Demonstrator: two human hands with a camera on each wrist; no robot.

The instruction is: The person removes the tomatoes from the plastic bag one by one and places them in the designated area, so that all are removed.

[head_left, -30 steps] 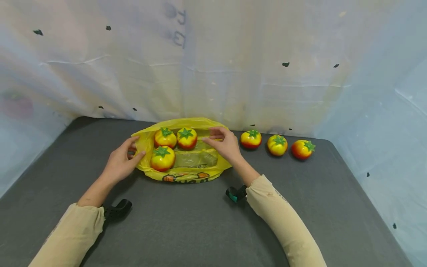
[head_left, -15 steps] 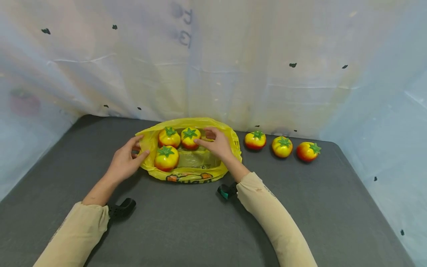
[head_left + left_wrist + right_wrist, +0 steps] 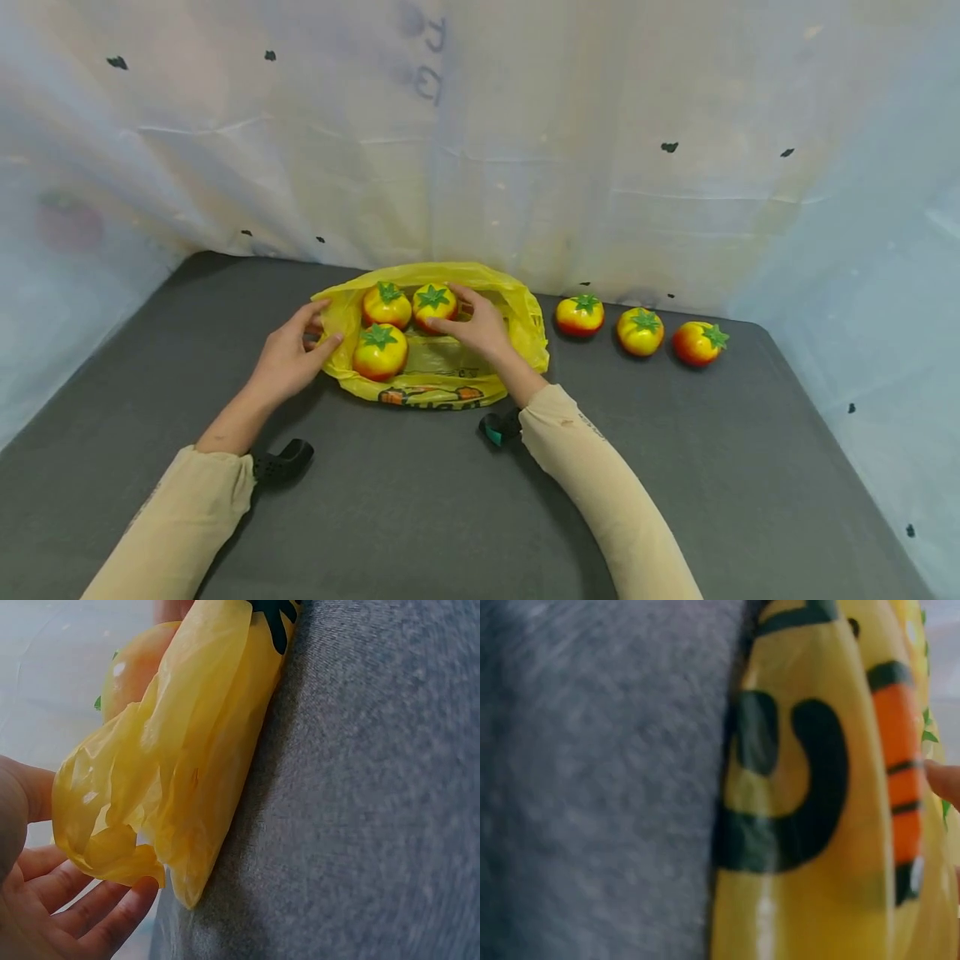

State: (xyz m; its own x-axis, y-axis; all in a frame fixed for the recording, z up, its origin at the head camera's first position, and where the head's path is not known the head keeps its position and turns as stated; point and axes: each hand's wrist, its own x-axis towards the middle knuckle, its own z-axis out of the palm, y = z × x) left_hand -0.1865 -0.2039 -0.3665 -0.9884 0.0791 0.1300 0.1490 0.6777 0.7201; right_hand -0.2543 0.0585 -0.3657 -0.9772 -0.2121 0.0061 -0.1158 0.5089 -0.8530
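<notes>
A yellow plastic bag (image 3: 480,279) with printing on its front lies with its mouth spread wide. Inside it are three yellow-red toy tomatoes with green star-shaped tops: one at the front left (image 3: 380,358), one at the back left (image 3: 386,306) and one at the back middle (image 3: 429,304). My left hand (image 3: 288,354) holds the bag's left rim between thumb and fingers; the left wrist view shows the crumpled film (image 3: 112,802) there. Reaching over the bag's right side, my right hand (image 3: 480,327) grips the back-middle tomato, thumb in front and fingers behind.
To the right of the bag, three more toy tomatoes stand in a row: a near one (image 3: 579,317), a middle one (image 3: 640,332) and a far-right one (image 3: 699,343). A pale sheet wall (image 3: 540,167) rises behind the dark grey table (image 3: 420,500).
My right hand has moved left across the bag's mouth to the back-middle tomato and closed on it. My left hand keeps its hold on the left rim. The view has shifted slightly.
</notes>
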